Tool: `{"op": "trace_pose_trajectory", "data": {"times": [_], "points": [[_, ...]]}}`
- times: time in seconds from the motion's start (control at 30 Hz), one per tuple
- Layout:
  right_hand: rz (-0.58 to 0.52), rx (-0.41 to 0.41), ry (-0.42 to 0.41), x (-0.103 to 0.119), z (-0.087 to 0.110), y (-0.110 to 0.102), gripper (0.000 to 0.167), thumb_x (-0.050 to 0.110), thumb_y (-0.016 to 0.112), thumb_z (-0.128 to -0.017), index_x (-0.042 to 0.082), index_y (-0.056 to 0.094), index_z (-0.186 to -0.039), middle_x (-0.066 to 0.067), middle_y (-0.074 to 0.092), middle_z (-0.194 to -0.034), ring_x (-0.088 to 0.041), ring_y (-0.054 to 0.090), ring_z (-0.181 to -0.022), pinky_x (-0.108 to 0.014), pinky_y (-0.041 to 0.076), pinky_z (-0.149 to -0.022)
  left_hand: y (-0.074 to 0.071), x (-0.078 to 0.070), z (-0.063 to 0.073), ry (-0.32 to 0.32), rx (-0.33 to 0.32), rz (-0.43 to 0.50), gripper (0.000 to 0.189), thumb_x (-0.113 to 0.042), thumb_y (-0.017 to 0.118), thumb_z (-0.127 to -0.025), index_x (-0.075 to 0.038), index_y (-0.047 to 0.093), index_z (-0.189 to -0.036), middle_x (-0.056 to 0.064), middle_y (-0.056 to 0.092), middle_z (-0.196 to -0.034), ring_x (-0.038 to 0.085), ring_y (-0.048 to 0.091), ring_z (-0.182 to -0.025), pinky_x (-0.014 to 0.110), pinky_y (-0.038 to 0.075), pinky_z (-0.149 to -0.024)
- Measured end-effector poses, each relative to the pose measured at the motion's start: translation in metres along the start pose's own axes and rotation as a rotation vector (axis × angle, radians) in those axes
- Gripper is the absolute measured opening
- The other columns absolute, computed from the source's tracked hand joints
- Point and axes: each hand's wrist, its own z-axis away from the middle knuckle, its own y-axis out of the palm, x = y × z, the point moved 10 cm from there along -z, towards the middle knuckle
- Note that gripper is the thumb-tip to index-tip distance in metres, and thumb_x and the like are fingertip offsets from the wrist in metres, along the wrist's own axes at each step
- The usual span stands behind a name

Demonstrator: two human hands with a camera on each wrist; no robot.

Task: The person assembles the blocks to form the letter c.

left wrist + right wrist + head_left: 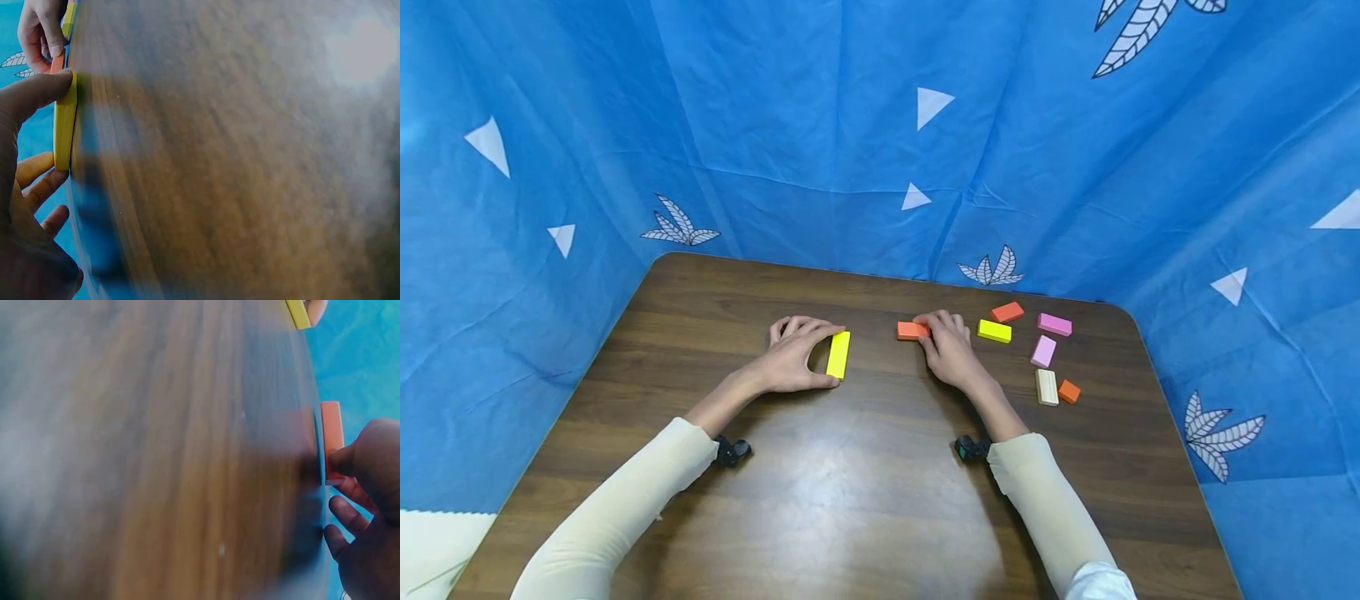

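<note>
In the head view my left hand (793, 357) spans a long yellow block (838, 356), thumb at its near end and a finger at its far end. The left wrist view shows the same yellow block (65, 125) pinched end to end, the other fingers spread beside it. To the right, my right hand (953, 352) pinches the right end of an orange-red block (912, 331), which lies crosswise on the table. That orange-red block (332, 431) has the thumb against its face in the right wrist view. A gap separates the two held blocks.
Right of my right hand lie a second yellow block (994, 331), another orange-red block (1007, 312), a magenta block (1055, 324), a pink block (1042, 351), a cream ridged block (1047, 387) and a small orange block (1070, 392). Blue curtains (820, 125) surround the wooden table (850, 517).
</note>
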Motion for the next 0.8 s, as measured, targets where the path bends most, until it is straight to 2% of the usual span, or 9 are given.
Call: {"op": "trace_pose_trajectory", "data": {"times": [0.13, 0.23, 0.4, 0.57, 0.8], "points": [[0.016, 0.006, -0.028, 0.007, -0.005, 0.004, 0.034, 0.016, 0.057, -0.112, 0.009, 0.062, -0.145, -0.016, 0.058, -0.143, -0.038, 0.045, -0.126, -0.056, 0.037, -0.104, 0.0, 0.0, 0.001, 0.007, -0.008, -0.001, 0.095, -0.056, 0.085, -0.084, -0.028, 0.044, -0.166, 0.002, 0.046, -0.169, 0.033, 0.032, -0.156, 0.072, 0.008, -0.122], [0.023, 0.011, -0.045, 0.012, -0.008, 0.007, 0.034, 0.016, 0.057, -0.112, 0.01, 0.062, -0.145, -0.015, 0.058, -0.143, -0.037, 0.045, -0.125, -0.055, 0.037, -0.103, -0.003, -0.002, 0.003, 0.019, -0.033, 0.011, 0.087, -0.053, 0.081, -0.091, -0.028, 0.044, -0.166, 0.002, 0.042, -0.171, 0.035, 0.031, -0.158, 0.072, 0.01, -0.122], [0.035, 0.024, -0.046, 0.017, -0.013, 0.011, 0.034, 0.017, 0.056, -0.112, 0.011, 0.063, -0.145, -0.013, 0.059, -0.144, -0.035, 0.045, -0.124, -0.052, 0.037, -0.103, -0.005, -0.007, 0.008, 0.051, -0.073, -0.007, 0.071, -0.041, 0.076, -0.1, -0.023, 0.05, -0.163, 0.004, 0.045, -0.169, 0.035, 0.037, -0.155, 0.067, 0.023, -0.118], [0.046, 0.05, -0.065, 0.027, -0.018, 0.016, 0.034, 0.017, 0.056, -0.112, 0.012, 0.062, -0.146, -0.012, 0.059, -0.145, -0.035, 0.046, -0.124, -0.051, 0.037, -0.102, -0.001, -0.009, 0.011, 0.065, -0.06, -0.053, 0.063, -0.039, 0.072, -0.103, -0.021, 0.053, -0.161, 0.001, 0.049, -0.167, 0.029, 0.043, -0.151, 0.063, 0.028, -0.115], [0.041, 0.046, -0.091, 0.04, -0.03, 0.019, 0.033, 0.016, 0.056, -0.112, 0.011, 0.063, -0.145, -0.013, 0.06, -0.143, -0.035, 0.048, -0.123, -0.051, 0.039, -0.102, 0.0, -0.005, 0.013, 0.048, -0.04, -0.025, 0.061, -0.039, 0.07, -0.105, -0.023, 0.054, -0.161, -0.001, 0.05, -0.167, 0.028, 0.045, -0.152, 0.063, 0.028, -0.119]]}}
